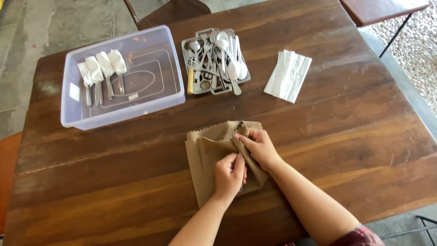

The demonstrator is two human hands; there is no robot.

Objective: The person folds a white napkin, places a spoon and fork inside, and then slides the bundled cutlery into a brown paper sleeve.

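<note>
four wrapped cutlery bundles, one clear tub, one tan cloth

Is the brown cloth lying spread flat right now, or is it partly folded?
Partly folded. The brown cloth is bunched along its right side, where the left hand and right hand gather it; its left part lies flat on the table.

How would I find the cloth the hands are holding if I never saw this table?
Look at the wooden table, then at its near middle, in front of the metal cutlery tray. There the left hand and right hand fold a brown cloth. It is tan with a frayed edge, unlike the white napkins.
</note>
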